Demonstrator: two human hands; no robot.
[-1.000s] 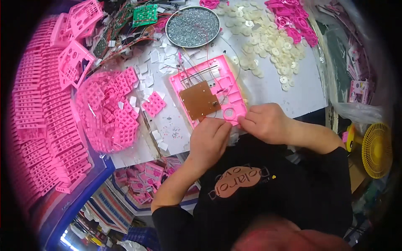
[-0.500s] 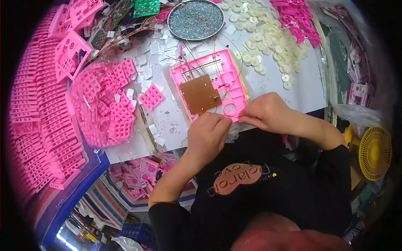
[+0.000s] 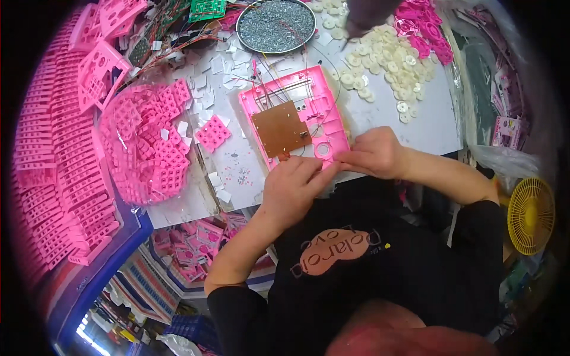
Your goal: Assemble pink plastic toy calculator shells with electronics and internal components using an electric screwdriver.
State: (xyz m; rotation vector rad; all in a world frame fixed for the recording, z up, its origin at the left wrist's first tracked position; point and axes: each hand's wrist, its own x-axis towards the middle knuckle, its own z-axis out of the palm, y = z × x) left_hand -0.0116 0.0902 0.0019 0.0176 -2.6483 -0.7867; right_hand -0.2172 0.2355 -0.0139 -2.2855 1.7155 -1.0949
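A pink plastic housing (image 3: 333, 113) lies open side up on the table, with a brown circuit board (image 3: 280, 129) and thin wires in it. My left hand (image 3: 295, 185) is at the housing's near edge, fingers bent and closed together beside the board's lower corner. At the near right corner, my right hand (image 3: 377, 153) pinches with thumb and forefinger, its tips almost meeting the left fingertips. Whatever sits between the fingers of either hand is too small or hidden to make out. A round hole in the housing shows just above the fingertips.
A round tray of screws (image 3: 276, 26) stands beyond the housing. White plastic discs (image 3: 389, 59) spread to the right, under a dark blurred tool (image 3: 368, 15). Left are a bag of pink button grids (image 3: 145, 145), one loose grid (image 3: 212, 133), white paper squares and stacked pink parts (image 3: 65, 142).
A dark tool with a thin tip has come into view at the top. My right hand has shifted slightly up and left; the left fingertips reach a little farther right along the edge.
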